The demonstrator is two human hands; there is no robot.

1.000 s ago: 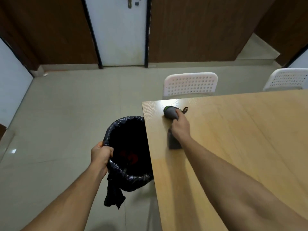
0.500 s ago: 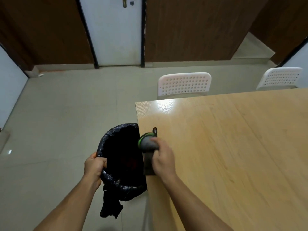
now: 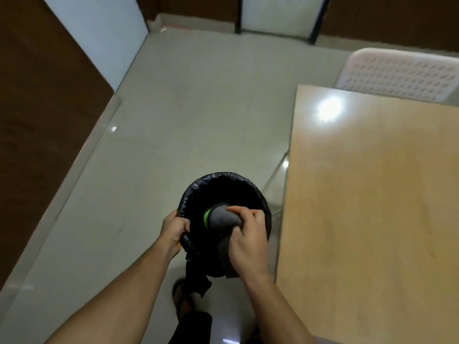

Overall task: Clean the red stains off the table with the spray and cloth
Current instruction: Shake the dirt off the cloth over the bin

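a brown wall panel (image 3: 37, 120) is seen at far left, with pale floor tiles (image 3: 186, 120) spread beside it. the rim of a bin lined with a black bag (image 3: 198, 192) is gripped by the left hand (image 3: 173, 228), its fingers curled over the bag's edge. just to the right, a grey cloth (image 3: 222, 219) with a green band is held bunched in the right hand (image 3: 248, 240), fingers wrapped round it, directly over the bin's dark opening and clear of the table. a loose tail of the bag is seen hanging below the bin. the wooden table (image 3: 372, 194) is shown at right, its near surface lit by a glare spot, and a white perforated chair (image 3: 400, 75) is tucked at its far edge.
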